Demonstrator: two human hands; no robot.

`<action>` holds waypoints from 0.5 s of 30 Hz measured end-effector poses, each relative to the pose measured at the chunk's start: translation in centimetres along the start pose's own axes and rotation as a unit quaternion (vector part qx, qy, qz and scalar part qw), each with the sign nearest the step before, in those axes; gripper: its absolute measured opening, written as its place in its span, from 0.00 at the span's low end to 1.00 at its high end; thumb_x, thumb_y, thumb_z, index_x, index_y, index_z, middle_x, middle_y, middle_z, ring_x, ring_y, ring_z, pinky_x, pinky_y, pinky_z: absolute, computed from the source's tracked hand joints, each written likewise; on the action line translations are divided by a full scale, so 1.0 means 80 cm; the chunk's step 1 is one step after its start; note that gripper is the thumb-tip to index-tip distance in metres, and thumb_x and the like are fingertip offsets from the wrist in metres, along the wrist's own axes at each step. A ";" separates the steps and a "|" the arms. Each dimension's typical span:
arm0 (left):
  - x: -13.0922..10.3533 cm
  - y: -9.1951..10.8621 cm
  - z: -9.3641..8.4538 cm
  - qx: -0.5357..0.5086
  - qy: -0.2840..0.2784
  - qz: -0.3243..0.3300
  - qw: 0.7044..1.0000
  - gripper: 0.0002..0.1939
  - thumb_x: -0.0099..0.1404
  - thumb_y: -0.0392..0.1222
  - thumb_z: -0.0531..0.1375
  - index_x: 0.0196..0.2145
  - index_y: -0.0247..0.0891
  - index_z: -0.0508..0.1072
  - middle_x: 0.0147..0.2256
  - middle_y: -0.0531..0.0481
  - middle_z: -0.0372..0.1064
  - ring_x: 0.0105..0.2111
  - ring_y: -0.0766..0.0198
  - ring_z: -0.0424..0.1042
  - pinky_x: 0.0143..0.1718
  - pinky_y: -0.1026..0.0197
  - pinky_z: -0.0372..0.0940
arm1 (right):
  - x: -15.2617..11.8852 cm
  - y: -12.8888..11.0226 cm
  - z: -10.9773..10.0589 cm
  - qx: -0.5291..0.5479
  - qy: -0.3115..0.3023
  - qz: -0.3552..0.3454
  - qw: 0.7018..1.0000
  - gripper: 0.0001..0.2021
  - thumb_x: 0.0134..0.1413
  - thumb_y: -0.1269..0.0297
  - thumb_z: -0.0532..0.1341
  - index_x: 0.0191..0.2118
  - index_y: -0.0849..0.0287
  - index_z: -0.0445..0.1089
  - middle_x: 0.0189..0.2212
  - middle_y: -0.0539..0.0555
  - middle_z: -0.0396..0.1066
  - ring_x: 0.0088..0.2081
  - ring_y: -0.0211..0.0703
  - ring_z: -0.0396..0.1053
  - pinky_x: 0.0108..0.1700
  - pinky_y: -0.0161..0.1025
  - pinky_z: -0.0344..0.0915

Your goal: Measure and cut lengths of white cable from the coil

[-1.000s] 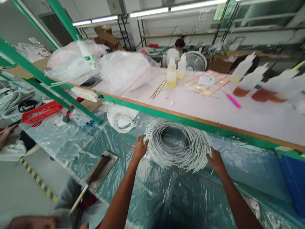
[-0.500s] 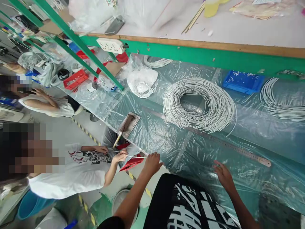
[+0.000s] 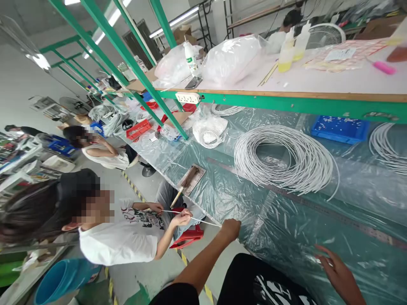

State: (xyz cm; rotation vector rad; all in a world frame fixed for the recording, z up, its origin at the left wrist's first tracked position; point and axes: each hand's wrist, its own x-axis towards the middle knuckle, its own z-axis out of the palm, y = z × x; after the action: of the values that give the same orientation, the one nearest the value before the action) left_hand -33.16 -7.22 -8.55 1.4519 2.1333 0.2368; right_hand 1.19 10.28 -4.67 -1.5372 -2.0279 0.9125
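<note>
One thin white cord (image 3: pixel 203 221) runs taut from the left hand (image 3: pixel 230 229), fist closed on it at the table's near edge, to a seated co-worker's hand (image 3: pixel 181 219). The right hand (image 3: pixel 337 271), fingers spread, presses flat on the plastic sheet (image 3: pixel 286 228); its wrist is cut off. A big wire coil (image 3: pixel 284 159) lies well beyond, past a metal ruler (image 3: pixel 318 208)

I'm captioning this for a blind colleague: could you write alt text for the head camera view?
The person's left hand pinches a thin white wire at the edge of a plastic-covered bench, a seated co-worker holding its other end. The right hand rests open on the plastic; a large coil of white cable lies beyond a long metal ruler.
</note>
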 end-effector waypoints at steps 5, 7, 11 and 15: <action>0.006 0.040 0.001 -0.010 0.014 0.112 0.994 0.20 0.77 0.47 0.45 0.56 0.43 0.71 0.47 0.40 0.75 0.50 0.51 0.74 0.49 0.55 0.65 | -0.043 -0.025 -0.016 -0.007 0.074 -0.073 0.995 0.28 0.44 0.40 0.56 0.42 0.58 0.73 0.45 0.65 0.75 0.39 0.56 0.78 0.40 0.49 0.77; 0.019 0.065 0.004 0.004 0.005 0.164 0.986 0.21 0.77 0.45 0.43 0.58 0.43 0.69 0.48 0.42 0.75 0.50 0.52 0.73 0.49 0.57 0.64 | -0.058 -0.037 -0.034 -0.016 0.116 -0.115 0.987 0.26 0.50 0.43 0.54 0.43 0.60 0.73 0.45 0.67 0.75 0.37 0.54 0.78 0.39 0.49 0.77; 0.051 0.133 0.024 -0.014 -0.008 0.237 0.971 0.20 0.77 0.41 0.43 0.54 0.37 0.71 0.45 0.41 0.75 0.48 0.51 0.74 0.48 0.58 0.62 | -0.082 -0.027 -0.102 -0.023 0.232 -0.095 0.968 0.23 0.56 0.47 0.53 0.47 0.58 0.71 0.47 0.62 0.73 0.39 0.48 0.77 0.42 0.45 0.76; 0.060 0.208 0.049 -0.031 -0.028 0.300 0.953 0.19 0.76 0.36 0.42 0.50 0.33 0.71 0.41 0.40 0.75 0.44 0.55 0.75 0.45 0.60 0.62 | -0.118 0.013 -0.183 -0.044 0.354 -0.042 0.933 0.21 0.60 0.51 0.49 0.50 0.58 0.68 0.49 0.62 0.71 0.42 0.49 0.75 0.45 0.47 0.74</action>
State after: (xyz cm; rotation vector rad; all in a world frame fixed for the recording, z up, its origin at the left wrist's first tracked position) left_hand -18.94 3.20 -6.25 2.0081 1.5695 0.4726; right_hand 14.65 4.94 5.08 -1.5146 -1.5918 0.1716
